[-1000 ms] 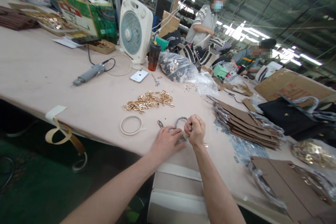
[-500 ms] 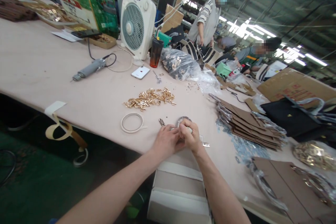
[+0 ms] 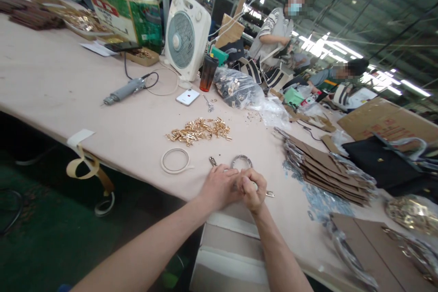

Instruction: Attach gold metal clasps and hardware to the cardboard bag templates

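Object (image 3: 255, 185) in the clenched right hand (image 3: 252, 192) is mostly hidden; whether left hand (image 3: 220, 185) grips, I cannot tell.

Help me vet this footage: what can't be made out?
Head view: what the right hand grips, largely hidden by that hand.
Head view: anything under the left hand, covered by it.
Head view: black bag's right end, cut off by picture edge.
Head view: gold pieces, too small and heaped to count.
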The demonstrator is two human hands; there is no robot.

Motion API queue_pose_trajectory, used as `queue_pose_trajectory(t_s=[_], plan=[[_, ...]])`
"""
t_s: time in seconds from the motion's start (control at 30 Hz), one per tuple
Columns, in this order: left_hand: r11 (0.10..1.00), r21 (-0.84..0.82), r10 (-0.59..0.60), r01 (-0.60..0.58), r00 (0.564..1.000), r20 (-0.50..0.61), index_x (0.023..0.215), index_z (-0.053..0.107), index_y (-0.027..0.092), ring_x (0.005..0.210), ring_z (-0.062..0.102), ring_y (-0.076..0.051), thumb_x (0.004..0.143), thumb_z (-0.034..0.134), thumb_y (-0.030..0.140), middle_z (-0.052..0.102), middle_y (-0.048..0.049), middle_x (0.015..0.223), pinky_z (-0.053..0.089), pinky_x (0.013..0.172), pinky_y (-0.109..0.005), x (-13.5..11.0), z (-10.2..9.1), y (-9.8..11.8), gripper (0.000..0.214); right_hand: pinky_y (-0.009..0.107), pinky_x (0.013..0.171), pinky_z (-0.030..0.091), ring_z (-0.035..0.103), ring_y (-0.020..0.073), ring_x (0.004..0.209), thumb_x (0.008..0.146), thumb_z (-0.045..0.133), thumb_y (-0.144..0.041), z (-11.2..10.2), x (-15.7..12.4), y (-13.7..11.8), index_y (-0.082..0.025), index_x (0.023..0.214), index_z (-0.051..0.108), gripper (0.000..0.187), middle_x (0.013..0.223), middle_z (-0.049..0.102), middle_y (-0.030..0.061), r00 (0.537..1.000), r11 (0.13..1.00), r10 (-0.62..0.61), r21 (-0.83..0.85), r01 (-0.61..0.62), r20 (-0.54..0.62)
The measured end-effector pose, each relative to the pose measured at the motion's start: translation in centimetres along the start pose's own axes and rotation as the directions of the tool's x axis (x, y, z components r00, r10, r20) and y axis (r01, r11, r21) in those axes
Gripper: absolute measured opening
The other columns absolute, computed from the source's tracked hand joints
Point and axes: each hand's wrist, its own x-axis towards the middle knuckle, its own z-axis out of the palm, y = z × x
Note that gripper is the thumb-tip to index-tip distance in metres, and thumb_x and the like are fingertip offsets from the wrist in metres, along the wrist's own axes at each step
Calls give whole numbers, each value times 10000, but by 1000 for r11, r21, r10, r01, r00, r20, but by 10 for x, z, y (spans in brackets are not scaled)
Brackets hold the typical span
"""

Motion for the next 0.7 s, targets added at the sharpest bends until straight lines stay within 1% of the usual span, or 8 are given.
queue_pose_trajectory(t_s=[0.1, 0.17, 0.3, 0.4, 0.43, 0.5, 0.6, 0.7], plan=[[1000, 11, 13, -13, 1000, 23, 1135, 671, 274, 1176, 563, -300, 864, 771, 471, 747, -24, 1156, 424, 959, -448, 0, 0, -2, 350, 281, 526, 344, 428, 123, 501, 968, 602, -368, 3, 5, 6, -223, 638, 519, 371, 553, 478, -39, 999, 998, -40, -43, 39, -10], [1000, 17, 14, -14, 999, 29, 1110, 670, 266, 1174, 566, -299, 870, 766, 469, 746, -28, 1157, 425, 959, -450, 0, 0, -2, 329, 268, 503, 328, 398, 112, 484, 973, 600, -371, 4, 12, 5, -222, 642, 507, 375, 550, 457, -47, 1000, 1000, -9, -20, 8, -25], [1000, 20, 16, -16, 1000, 18, 1140, 660, 298, 1194, 557, -296, 861, 773, 512, 734, -11, 1204, 422, 981, -450, -1, -1, -1, 370, 231, 417, 245, 308, 87, 415, 974, 607, -363, 4, 27, -12, -228, 660, 484, 363, 512, 398, -77, 993, 982, 84, 177, -68, -84], [999, 32, 8, -8, 1000, 10, 1147, 657, 308, 1184, 558, -290, 835, 801, 506, 732, -12, 1191, 417, 1000, -449, -1, 0, -1, 397, 218, 397, 239, 299, 81, 396, 973, 607, -374, 5, 33, -22, -230, 667, 480, 360, 504, 380, -85, 987, 963, 63, 268, -20, -150], [999, 32, 6, -6, 1000, 10, 1142, 659, 306, 1181, 560, -289, 835, 801, 501, 733, -17, 1181, 418, 1001, -448, -1, 0, 0, 391, 217, 397, 252, 309, 81, 398, 970, 611, -384, 6, 33, -22, -228, 666, 482, 365, 505, 386, -83, 987, 965, 56, 262, -14, -153], [1000, 23, 6, -6, 1000, 7, 1135, 666, 300, 1179, 561, -291, 850, 783, 510, 734, -26, 1180, 418, 1004, -449, -1, 0, 0, 373, 214, 393, 265, 321, 80, 403, 967, 619, -404, 8, 32, -19, -225, 657, 479, 384, 506, 402, -77, 988, 973, 87, 224, -56, -131], [1000, 9, 10, -10, 1000, 7, 1147, 671, 303, 1177, 563, -293, 860, 769, 525, 730, -23, 1209, 423, 997, -450, -1, -1, 0, 376, 208, 375, 231, 299, 74, 396, 976, 610, -403, 7, 31, -13, -223, 648, 468, 401, 504, 404, -77, 982, 974, 145, 193, -120, -123], [1000, 19, 8, -8, 1000, 15, 1160, 663, 312, 1177, 564, -297, 837, 797, 510, 730, -11, 1212, 430, 979, -448, -1, -2, 1, 403, 218, 391, 257, 320, 82, 404, 988, 584, -396, 4, 30, -13, -226, 658, 469, 388, 510, 396, -76, 984, 976, 74, 215, -38, -160]])
